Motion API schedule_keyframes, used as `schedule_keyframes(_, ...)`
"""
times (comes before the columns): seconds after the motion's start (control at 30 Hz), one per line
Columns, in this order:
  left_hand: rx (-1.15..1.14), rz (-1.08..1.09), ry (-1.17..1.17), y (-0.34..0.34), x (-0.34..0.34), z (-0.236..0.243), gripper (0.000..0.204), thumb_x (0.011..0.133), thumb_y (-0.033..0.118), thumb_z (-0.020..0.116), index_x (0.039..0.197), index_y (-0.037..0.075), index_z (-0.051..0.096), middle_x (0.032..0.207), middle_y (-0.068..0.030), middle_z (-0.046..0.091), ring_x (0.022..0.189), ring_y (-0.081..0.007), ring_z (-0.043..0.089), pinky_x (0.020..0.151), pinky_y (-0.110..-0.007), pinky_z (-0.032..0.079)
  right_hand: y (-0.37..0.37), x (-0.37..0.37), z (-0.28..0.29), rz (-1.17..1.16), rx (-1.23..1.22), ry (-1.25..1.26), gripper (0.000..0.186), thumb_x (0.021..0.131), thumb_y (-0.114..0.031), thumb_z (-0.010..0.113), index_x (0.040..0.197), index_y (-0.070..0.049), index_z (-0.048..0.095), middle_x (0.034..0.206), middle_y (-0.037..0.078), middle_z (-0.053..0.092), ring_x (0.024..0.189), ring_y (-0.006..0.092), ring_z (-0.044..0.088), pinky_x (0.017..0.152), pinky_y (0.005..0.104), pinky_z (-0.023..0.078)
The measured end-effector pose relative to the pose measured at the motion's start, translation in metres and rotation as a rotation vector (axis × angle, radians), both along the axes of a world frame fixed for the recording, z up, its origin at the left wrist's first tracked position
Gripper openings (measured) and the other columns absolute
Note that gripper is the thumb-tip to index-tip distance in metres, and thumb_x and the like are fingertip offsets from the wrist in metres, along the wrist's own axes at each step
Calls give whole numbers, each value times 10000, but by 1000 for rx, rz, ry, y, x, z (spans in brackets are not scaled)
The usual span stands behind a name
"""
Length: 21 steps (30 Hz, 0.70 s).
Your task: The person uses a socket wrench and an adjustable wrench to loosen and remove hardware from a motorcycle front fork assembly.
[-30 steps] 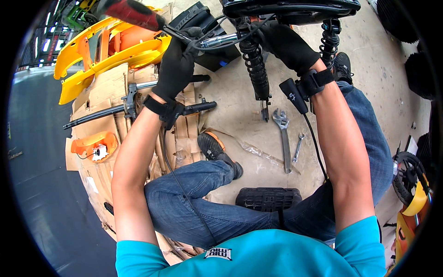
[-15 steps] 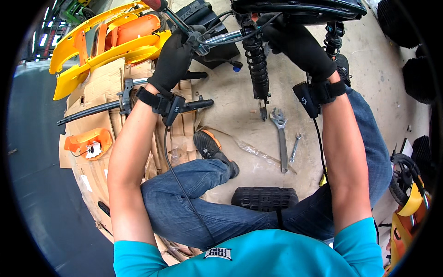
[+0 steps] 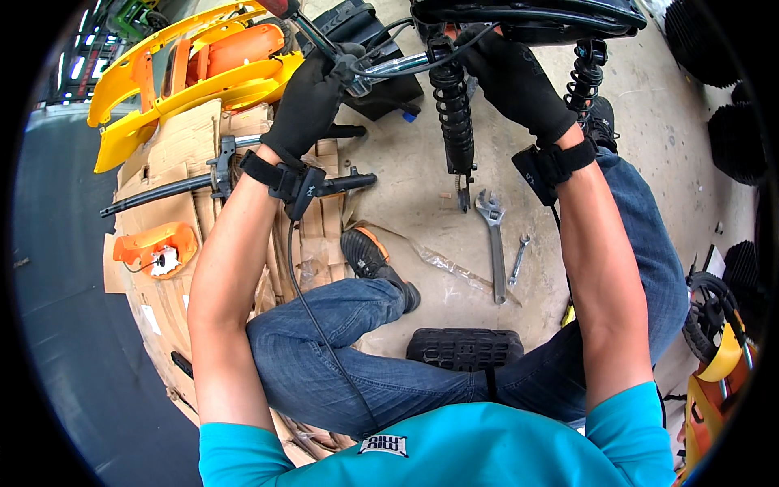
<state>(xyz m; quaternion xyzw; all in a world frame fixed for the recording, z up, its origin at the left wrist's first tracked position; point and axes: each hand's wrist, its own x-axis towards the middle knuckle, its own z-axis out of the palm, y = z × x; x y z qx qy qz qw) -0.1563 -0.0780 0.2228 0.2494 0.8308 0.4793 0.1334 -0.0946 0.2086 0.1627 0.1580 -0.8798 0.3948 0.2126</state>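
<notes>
Nearest the body, between the denim-clad legs, a black block (image 3: 462,349) lies on the floor, and beyond it the adjustable spanner (image 3: 495,243) and a smaller spanner (image 3: 520,260) lie side by side, their long axes pointing away from the person, both well short of the hands. Farther out, the shock (image 3: 450,114) hangs near upright with its coil between the two gloved hands. At its left, the left hand (image 3: 312,101) is closed about the head of the ratchet (image 3: 316,34), whose shaft slants up and left from the fist to a red handle cut off by the top edge. From that fist the chrome bar (image 3: 398,65) runs rightward, rising slightly, almost square to the shock and toward its top. So the left hand sits at the bar's near end, while the right hand (image 3: 515,81) is closer to its far end, just right of the shock's top. The right fingers go out of sight behind the cable (image 3: 462,53) and below the dark frame (image 3: 535,23), so I cannot tell whether they grip anything. Behind the bar stands a black box (image 3: 389,101); yellow panels (image 3: 122,109) lie off to the left.
</notes>
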Motion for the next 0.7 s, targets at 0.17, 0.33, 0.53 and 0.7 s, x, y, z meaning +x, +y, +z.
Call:
schedule_keyframes(0.17, 31, 19, -140, 1, 2, 8, 335, 1023, 227, 461, 1304, 61, 538, 1138, -76, 636, 971, -155, 649, 810, -272, 531, 0, -8, -8, -12, 143, 325, 148, 917, -101, 577, 1040, -36, 627, 853, 143, 607, 785, 310, 633, 686, 384, 515)
schedule_keyframes(0.33, -8, 63, -268, 7, 4, 26, 329, 1008, 209, 490, 1297, 59, 540, 1125, -80, 641, 910, -161, 670, 740, -280, 559, 0, -10, -10, -17, 250, 292, 165, 872, -43, 574, 1031, -31, 618, 910, 130, 592, 841, 311, 631, 709, 376, 529)
schedule_keyframes(0.53, 16, -16, -66, 9, 3, 24, 354, 975, 182, 549, 1304, 52, 537, 1118, -69, 651, 892, -149, 664, 757, -277, 546, 0, -5, -2, -54, 595, 81, 394, 824, -50, 602, 1216, -21, 568, 1092, 107, 585, 1089, 247, 549, 863, 349, 495)
schedule_keyframes(0.7, 49, 26, -109, 4, 6, 20, 335, 965, 176, 569, 1275, 50, 563, 1021, -69, 673, 843, -128, 667, 705, -261, 546, -3, 4, -6, -63, 203, -43, 368, 856, -54, 568, 1219, -9, 532, 989, 106, 632, 858, 223, 624, 658, 315, 532)
